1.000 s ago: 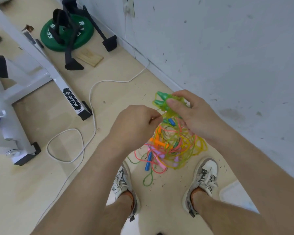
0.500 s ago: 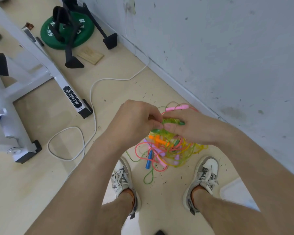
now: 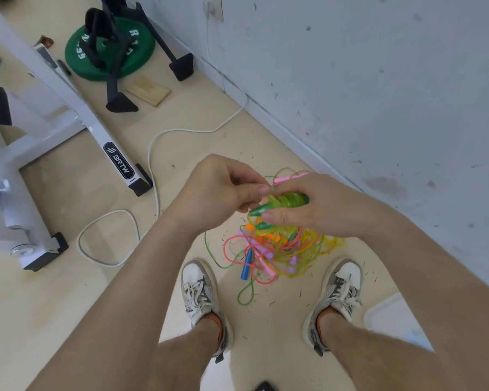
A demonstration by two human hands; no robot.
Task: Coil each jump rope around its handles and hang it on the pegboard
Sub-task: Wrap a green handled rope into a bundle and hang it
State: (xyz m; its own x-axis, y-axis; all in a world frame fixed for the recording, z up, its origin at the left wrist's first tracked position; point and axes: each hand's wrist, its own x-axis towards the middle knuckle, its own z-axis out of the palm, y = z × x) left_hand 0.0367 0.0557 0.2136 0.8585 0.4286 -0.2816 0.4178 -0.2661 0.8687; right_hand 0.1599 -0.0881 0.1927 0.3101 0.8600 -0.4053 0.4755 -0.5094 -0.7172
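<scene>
Head view: right hand (image 3: 316, 211) gripped the green handles (image 3: 295, 199), left hand (image 3: 220, 193) pinched the cord (image 3: 275, 199) just beside them. Against a second ago, both hands sat lower, nearer the rope pile (image 3: 283, 249) on the floor (image 3: 68, 306), with more turns wound on; coiling looked well along, nothing hung.

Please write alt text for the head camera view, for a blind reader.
A person's right hand holds green jump rope handles while the left hand pinches the cord wound round them. Below, a tangle of coloured ropes lies on the floor.
</scene>
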